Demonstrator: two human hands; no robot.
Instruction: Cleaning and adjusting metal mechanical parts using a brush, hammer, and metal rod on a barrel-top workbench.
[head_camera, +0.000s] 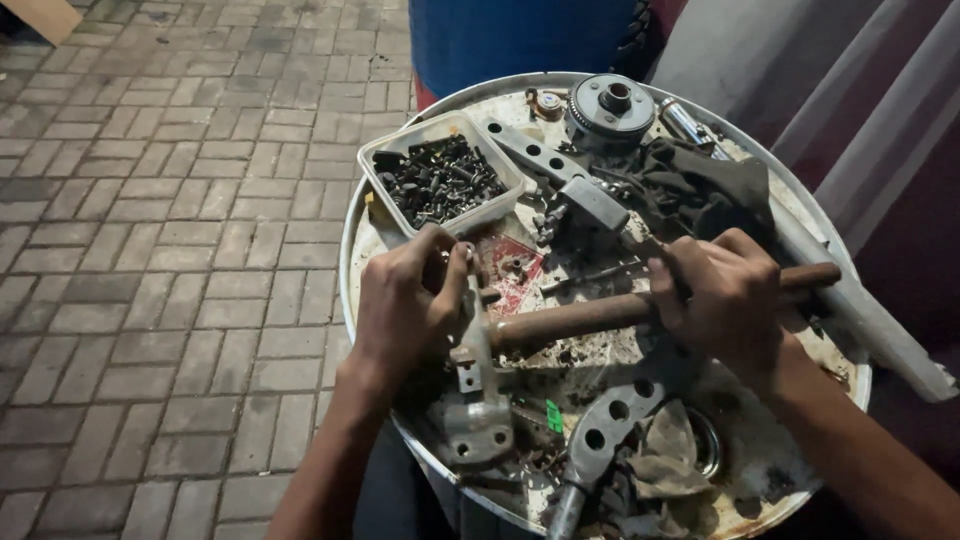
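Fingers of the left hand (405, 305) were clamped on a grey metal bracket (475, 385) at centre frame, right where the hammer (600, 315) gripped in the right hand (725, 300) met it. A glancing blow could have pinched them, or sent the bracket sliding across the cluttered bench (800, 215) into the tray of screws (440, 175) above.

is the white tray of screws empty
No, the white tray at the far left of the round drum top is filled with a heap of dark screws and bolts.
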